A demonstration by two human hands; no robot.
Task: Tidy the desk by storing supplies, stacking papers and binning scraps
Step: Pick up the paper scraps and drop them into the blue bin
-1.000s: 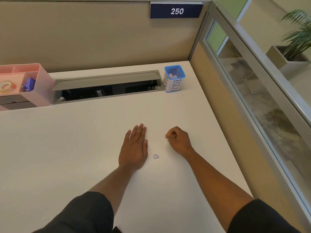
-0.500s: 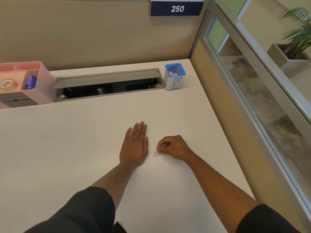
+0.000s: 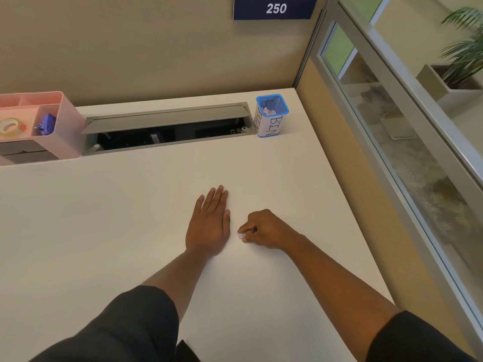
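Observation:
My left hand [image 3: 209, 223] lies flat, palm down, on the white desk [image 3: 130, 218], fingers together and holding nothing. Just to its right, my right hand [image 3: 264, 229] pinches a tiny pale paper scrap [image 3: 241, 235] between thumb and fingertips at the desk surface; most of the scrap is hidden by the fingers. A small blue-rimmed mesh cup labelled BIN [image 3: 271, 116] stands at the back right of the desk, with scraps inside it.
A pink desk organiser [image 3: 68, 126] at the back left holds a tape roll [image 3: 10, 125] and purple clips [image 3: 46, 124]. An open grey cable trough [image 3: 167, 129] runs between organiser and bin. Partition walls close off the back and right.
My right hand moved left from a loose fist to the scrap beside my left hand and closed its fingertips on it. My left hand stayed flat.

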